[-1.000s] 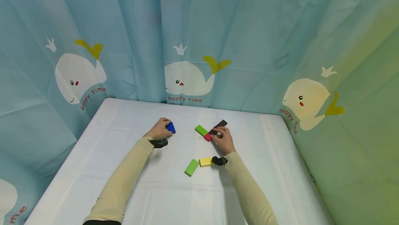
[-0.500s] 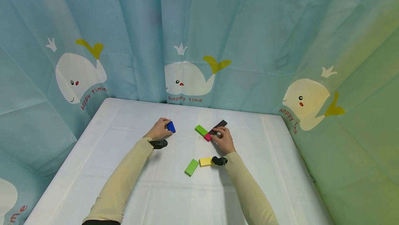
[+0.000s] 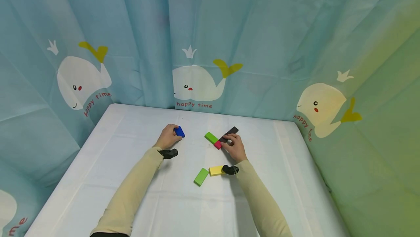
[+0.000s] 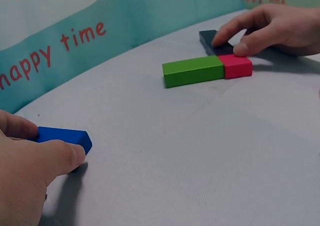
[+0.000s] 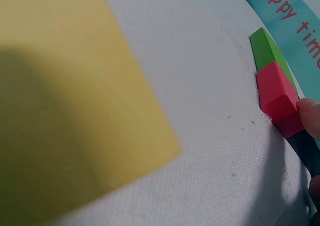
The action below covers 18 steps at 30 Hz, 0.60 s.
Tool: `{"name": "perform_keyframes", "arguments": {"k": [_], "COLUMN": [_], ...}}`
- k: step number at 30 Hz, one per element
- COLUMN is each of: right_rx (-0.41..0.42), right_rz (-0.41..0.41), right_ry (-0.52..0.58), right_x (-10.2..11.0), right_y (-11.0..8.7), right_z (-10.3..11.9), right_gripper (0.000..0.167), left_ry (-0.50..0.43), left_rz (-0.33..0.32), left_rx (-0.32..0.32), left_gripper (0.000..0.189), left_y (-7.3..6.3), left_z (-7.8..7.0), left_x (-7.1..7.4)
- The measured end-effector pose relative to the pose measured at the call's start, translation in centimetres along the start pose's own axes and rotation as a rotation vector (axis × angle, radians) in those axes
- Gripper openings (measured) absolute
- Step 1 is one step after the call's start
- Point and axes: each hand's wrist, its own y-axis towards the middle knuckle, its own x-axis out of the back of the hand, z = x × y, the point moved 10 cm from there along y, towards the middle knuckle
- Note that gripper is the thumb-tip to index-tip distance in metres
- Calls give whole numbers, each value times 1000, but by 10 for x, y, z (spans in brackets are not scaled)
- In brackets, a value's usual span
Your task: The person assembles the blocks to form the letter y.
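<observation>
1. As far as I can judge, the laying-out of blocks is partly done. A green block (image 3: pixel 211 137) and a red block (image 3: pixel 218 144) already lie end to end on the white table (image 3: pixel 131 127), touching, and a dark block (image 3: pixel 229 134) meets the red one at an angle.
2. The right hand (image 3: pixel 234 147) is curled over that joint — in the left wrist view its fingertips press down on the dark block and its thumb sits against the red block's end, so this piece looks mid-adjustment rather than settled.
3. The left hand (image 3: pixel 168 138) pinches a blue block (image 3: pixel 179 132) between thumb and fingers. The block rests on the cloth, well apart from the row.
4. Two pieces look untouched: a second green block (image 3: pixel 201 176) and a yellow block (image 3: pixel 216 170), lying near each other close to the right wrist.
5. By my reading, three blocks remain to be brought in — the blue, the yellow and the second green.
6. The blocks are flat, oblong slabs with crisp edges and a smooth, matte painted finish, probably wood.
7. The table cover is a fine woven cloth with faint creases and a few specks; behind it hangs a thin, wrinkled curtain (image 3: pixel 262 47) printed with whales.
</observation>
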Motion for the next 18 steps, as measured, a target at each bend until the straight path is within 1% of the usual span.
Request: {"name": "perform_keyframes", "arguments": {"k": [4,6,8,10,14,15,18], "right_rx": [1,1,1,2,8,9,7], "right_rz": [-2,-2,-2,-4,-13,-15,-13], "right_ry": [0,0,1,4,2,-2,-16], "right_x": [0,1,1,1,2,2,1], "right_y": [-1,-1,-2,-2,0,0,0], "right_z": [0,-1,-2,-2,-3,-2,-2], "right_gripper": [38,38,38,37,37,37,37], "left_ry": [-11,-34,-76,-137,-253,-271,-310], "left_rz": [-20,-33,-46,-68,-131,-145,-164], "left_rx": [3,14,33,61,116,126,160], "left_gripper": [53,52,52,52,52,52,52], "left_y": [1,2,3,5,10,12,17], "left_z": [-1,-1,1,4,6,5,-1], "left_x": [-1,-2,-4,-6,-11,-13,-20]}}
